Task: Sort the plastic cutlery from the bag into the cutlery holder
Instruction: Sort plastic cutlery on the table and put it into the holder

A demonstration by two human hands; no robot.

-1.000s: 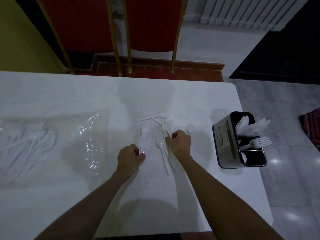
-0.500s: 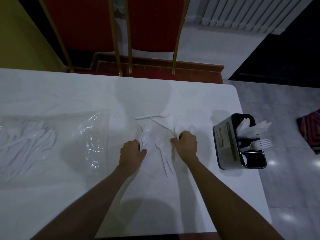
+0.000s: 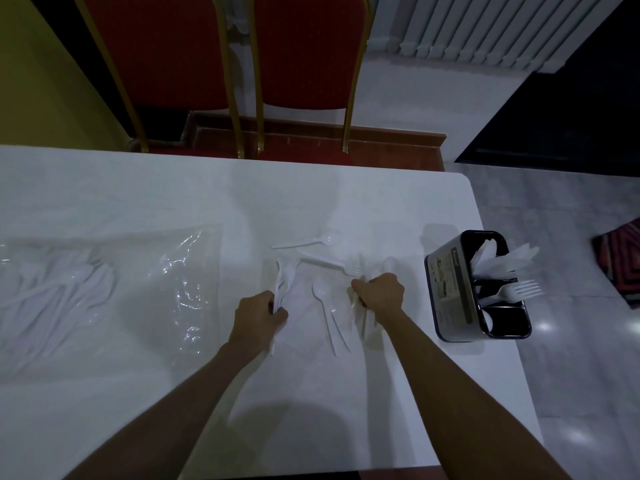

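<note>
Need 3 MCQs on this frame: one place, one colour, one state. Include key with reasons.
1. Where does the cutlery holder stand?
A. by the table's right edge
B. on the clear bag
C. on a chair

2. What colour are the chairs behind the table?
A. blue
B. red
C. green

3. What is the left hand doing?
A. lying flat and empty
B. reaching into the holder
C. closed around white cutlery

Key:
1 A: the holder sits at the right edge, far from the clear bag.
2 B: both seat backs are red with gold frames.
3 C: white handles stick out from the closed fingers; the right hand grips some too.
</note>
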